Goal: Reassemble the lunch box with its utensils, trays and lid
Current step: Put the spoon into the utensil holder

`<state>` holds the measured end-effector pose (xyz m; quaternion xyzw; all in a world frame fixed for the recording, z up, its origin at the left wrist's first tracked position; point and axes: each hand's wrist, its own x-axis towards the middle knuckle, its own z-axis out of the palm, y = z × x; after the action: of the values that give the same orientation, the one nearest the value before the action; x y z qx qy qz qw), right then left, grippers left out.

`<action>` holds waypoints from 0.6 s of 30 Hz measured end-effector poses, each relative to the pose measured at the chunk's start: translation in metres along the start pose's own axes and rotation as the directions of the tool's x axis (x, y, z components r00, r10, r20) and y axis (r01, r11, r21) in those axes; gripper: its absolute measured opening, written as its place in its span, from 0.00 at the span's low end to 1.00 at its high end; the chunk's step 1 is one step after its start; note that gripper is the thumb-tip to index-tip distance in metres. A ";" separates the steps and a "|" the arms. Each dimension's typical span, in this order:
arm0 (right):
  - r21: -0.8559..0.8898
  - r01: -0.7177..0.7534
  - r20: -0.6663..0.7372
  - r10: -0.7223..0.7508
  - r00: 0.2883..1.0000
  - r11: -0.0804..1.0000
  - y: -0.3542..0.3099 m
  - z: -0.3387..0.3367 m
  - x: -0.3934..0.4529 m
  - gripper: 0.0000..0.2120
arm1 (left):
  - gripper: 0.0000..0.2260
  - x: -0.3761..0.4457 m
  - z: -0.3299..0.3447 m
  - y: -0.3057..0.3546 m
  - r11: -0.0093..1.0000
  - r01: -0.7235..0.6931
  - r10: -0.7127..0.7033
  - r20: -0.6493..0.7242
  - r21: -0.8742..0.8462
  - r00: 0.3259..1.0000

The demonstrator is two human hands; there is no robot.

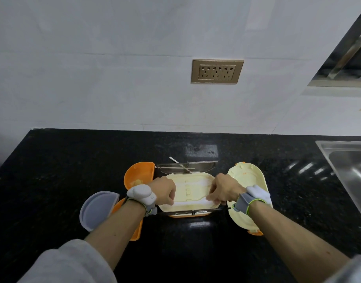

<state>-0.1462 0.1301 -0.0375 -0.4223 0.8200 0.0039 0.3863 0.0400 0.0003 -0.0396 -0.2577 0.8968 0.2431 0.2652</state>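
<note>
The orange lunch box base point(188, 214) stands mid-counter with a cream utensil tray point(193, 189) on top. A clear flap point(185, 168) is open at its far edge, and thin sticks show through it. My left hand point(165, 190) and my right hand point(224, 189) are both closed on the ends of a long white utensil point(188, 203) lying along the tray's near edge. More white utensils point(196, 183) lie across the tray. The cream lid point(247, 178) lies to the right, partly under my right wrist.
An orange half-round tray point(138, 173) sits left of the box. Nearer me, a second orange tray point(137, 229) carries a grey lid point(97, 209). A steel sink point(351, 170) is at the right edge, and a socket plate point(216, 72) is on the wall. The black counter point(73, 170) extends left.
</note>
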 end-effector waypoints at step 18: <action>0.269 0.167 0.012 -0.177 0.984 0.949 -0.035 -0.033 -0.013 0.21 | 0.08 -0.009 -0.035 0.013 0.973 -0.109 0.069 -0.196 -0.202 0.978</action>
<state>-0.1384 0.1059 0.0055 -0.4361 0.7661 -0.1324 0.4532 0.0266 -0.0067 -0.0044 -0.2656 0.8974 0.3236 0.1394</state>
